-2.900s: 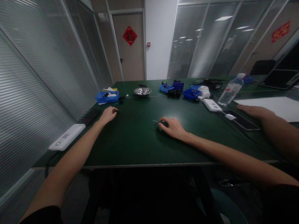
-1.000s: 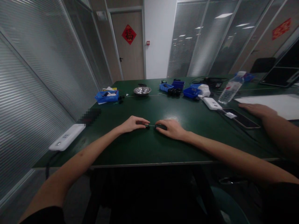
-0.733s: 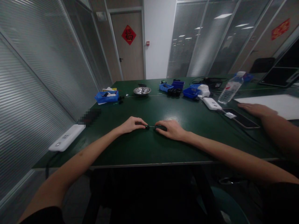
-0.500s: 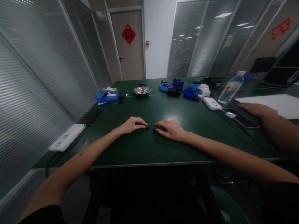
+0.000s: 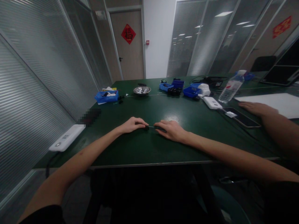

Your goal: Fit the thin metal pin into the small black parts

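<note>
Low over the green table (image 5: pixel 130 149), my left hand (image 5: pixel 132 125) pinches a small black part (image 5: pixel 146 128) between thumb and fingers. My right hand (image 5: pixel 172 130) is closed around the dark handle of a screwdriver (image 5: pixel 151 126), whose thin metal shaft points left. The shaft's tip meets the black part; the exact contact is too small to make out. Most of the handle is hidden under my right fingers.
Beyond my hands stand a metal bowl (image 5: pixel 142 90) and several blue bins, one at left (image 5: pixel 106 96). On the right are a bottle (image 5: pixel 231 87), a phone (image 5: pixel 243 117), a white power bank (image 5: pixel 212 103) and another person's hand (image 5: pixel 258 109). A white device (image 5: pixel 67 137) lies left.
Both hands hold nearly the same place. The black part and the screwdriver have shifted very slightly in my fingers.
</note>
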`<state>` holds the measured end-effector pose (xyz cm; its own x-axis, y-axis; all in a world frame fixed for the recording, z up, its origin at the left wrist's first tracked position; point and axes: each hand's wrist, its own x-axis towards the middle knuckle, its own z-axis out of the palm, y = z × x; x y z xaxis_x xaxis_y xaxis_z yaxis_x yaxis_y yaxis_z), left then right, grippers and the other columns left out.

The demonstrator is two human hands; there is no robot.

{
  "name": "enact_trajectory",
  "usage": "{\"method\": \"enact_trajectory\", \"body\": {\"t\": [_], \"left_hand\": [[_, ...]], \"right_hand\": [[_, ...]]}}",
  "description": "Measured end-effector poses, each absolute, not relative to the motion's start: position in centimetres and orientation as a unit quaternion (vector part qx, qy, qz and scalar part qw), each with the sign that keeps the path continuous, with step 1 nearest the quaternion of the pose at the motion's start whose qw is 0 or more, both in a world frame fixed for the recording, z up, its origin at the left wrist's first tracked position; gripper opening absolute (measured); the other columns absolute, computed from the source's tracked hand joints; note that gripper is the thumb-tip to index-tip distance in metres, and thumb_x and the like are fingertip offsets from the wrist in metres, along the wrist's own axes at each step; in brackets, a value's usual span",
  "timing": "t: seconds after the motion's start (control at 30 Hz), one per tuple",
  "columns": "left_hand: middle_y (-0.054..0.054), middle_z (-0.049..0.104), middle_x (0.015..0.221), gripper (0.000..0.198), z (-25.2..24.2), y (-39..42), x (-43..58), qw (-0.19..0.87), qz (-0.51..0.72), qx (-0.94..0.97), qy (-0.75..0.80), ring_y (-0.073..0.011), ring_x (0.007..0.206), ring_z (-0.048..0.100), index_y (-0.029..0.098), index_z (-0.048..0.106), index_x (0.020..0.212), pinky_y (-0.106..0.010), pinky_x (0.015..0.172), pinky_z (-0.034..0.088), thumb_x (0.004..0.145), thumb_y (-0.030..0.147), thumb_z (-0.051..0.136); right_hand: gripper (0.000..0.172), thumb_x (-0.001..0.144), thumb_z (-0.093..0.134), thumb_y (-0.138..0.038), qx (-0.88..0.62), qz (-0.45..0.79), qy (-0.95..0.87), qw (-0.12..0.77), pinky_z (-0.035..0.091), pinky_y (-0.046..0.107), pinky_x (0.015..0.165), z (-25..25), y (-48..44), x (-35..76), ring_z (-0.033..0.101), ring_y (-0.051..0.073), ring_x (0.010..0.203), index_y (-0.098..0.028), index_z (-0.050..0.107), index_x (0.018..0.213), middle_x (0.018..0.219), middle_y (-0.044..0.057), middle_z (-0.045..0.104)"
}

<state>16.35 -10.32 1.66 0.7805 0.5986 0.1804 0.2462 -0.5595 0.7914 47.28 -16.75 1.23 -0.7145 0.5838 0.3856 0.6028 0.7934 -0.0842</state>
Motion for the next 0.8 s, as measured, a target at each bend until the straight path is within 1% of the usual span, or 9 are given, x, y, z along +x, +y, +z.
{"method": "enact_trajectory", "body": {"t": [0.3, 0.43, 0.57, 0.8], "left_hand": [[-0.009, 0.076, 0.114, 0.028, 1.7, -10.0, 16.3, 0.412, 0.204, 0.858, 0.23, -0.0213, 0.106, 0.069, 0.022, 0.08, 0.124, -0.037, 0.098, 0.052, 0.102, 0.036, 0.068], [-0.01, 0.076, 0.115, 0.028, 1.5, -11.1, 17.6, 0.382, 0.229, 0.872, 0.204, -0.0223, 0.106, 0.068, 0.022, 0.08, 0.123, -0.038, 0.098, 0.052, 0.1, 0.035, 0.071], [-0.01, 0.076, 0.112, 0.027, 1.4, -11.9, 18.6, 0.346, 0.236, 0.885, 0.203, -0.0224, 0.105, 0.067, 0.021, 0.079, 0.122, -0.038, 0.097, 0.051, 0.102, 0.036, 0.068], [-0.009, 0.07, 0.115, 0.044, 1.3, -11.7, 18.1, 0.303, 0.241, 0.882, 0.267, -0.0208, 0.099, 0.065, 0.023, 0.067, 0.142, -0.033, 0.083, 0.05, 0.101, 0.037, 0.069]], "right_hand": [[0.037, 0.112, 0.047, -0.039, -0.317, -0.046, -0.926, 0.2, 0.043, 0.029, 0.063, 1.6, -17.3, 47.0, 0.065, 0.017, 0.073, -0.018, 0.062, 0.139, 0.105, 0.01, 0.072], [0.039, 0.112, 0.046, -0.042, -0.324, -0.033, -0.926, 0.189, 0.047, 0.03, 0.067, 1.3, -17.2, 46.8, 0.069, 0.019, 0.075, -0.018, 0.063, 0.138, 0.107, 0.011, 0.076], [0.041, 0.111, 0.046, -0.044, -0.328, -0.017, -0.926, 0.183, 0.05, 0.032, 0.071, 1.0, -17.0, 46.8, 0.073, 0.021, 0.081, -0.019, 0.061, 0.141, 0.114, 0.013, 0.077], [0.042, 0.111, 0.046, -0.046, -0.365, -0.006, -0.909, 0.2, 0.049, 0.033, 0.072, 1.1, -16.8, 47.0, 0.074, 0.023, 0.081, -0.019, 0.063, 0.138, 0.107, 0.012, 0.079]]}}
